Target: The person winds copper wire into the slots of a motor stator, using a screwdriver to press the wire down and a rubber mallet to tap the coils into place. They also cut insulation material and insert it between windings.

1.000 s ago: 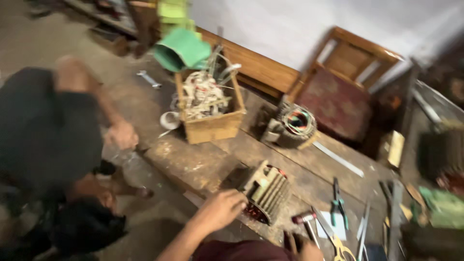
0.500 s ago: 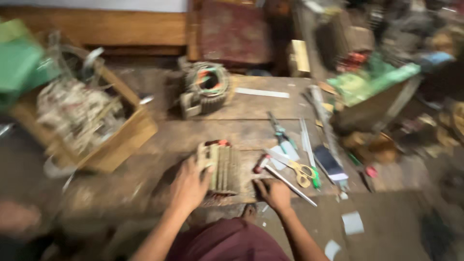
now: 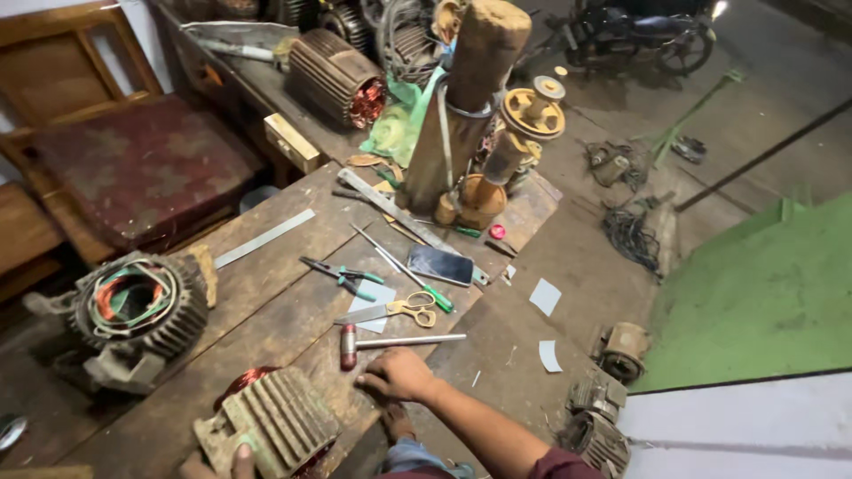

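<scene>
Left grip (image 3: 238, 459) steadies finned motor stator (image 3: 271, 426); right hand (image 3: 395, 375) rests on workbench (image 3: 266, 310).

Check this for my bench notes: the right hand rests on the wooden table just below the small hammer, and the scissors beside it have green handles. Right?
Not quite. In the head view the scissors have yellow handles, not green; the green handles belong to the pliers further up. The rest holds: the right hand rests on the wooden table just below the small hammer.

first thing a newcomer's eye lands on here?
The ribbed motor stator with copper windings at the bench's near edge, steadied by the left hand. The right hand rests beside a small hammer. Farther left sits another finned motor housing stuffed with coloured wire.
</scene>
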Action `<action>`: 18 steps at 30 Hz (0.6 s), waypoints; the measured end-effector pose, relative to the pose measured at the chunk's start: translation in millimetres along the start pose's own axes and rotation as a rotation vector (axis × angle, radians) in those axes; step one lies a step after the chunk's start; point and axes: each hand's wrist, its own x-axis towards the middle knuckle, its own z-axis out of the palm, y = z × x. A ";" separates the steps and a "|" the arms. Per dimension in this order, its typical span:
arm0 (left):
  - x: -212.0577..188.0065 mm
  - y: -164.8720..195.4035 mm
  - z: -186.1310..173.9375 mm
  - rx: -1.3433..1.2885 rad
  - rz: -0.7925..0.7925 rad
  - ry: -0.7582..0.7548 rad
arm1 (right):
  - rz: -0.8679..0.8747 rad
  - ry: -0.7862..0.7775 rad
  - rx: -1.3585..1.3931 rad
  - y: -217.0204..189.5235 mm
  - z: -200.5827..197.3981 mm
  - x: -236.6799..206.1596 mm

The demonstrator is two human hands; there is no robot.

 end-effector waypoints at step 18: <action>-89.9 139.6 -56.3 0.404 -0.452 0.008 | -0.079 -0.245 0.050 4.1 -0.6 11.8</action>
